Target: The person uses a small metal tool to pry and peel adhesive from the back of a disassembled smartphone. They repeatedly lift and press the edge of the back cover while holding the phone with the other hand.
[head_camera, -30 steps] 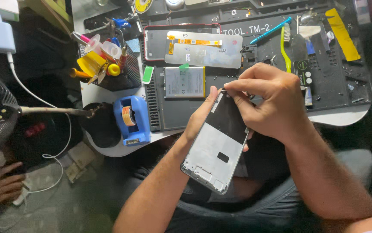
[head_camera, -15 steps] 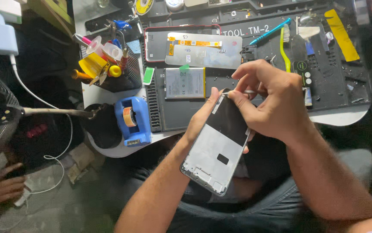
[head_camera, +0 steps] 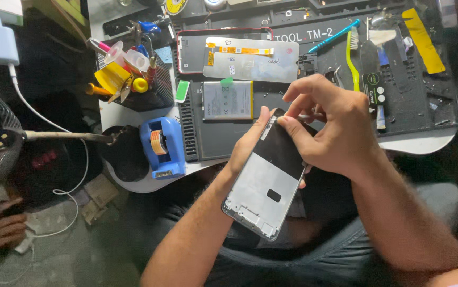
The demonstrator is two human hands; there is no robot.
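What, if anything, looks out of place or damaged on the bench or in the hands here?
Nothing looks damaged. The phone frame is open, held by the left hand while the right hand works its top edge; the battery lies apart on the mat.

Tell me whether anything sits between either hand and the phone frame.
Nothing visible does. The left hand grips the phone frame from its left edge, and the right hand fingertips press directly on its top corner.

Bare forearms, blue-grey trousers (head_camera: 314,250)
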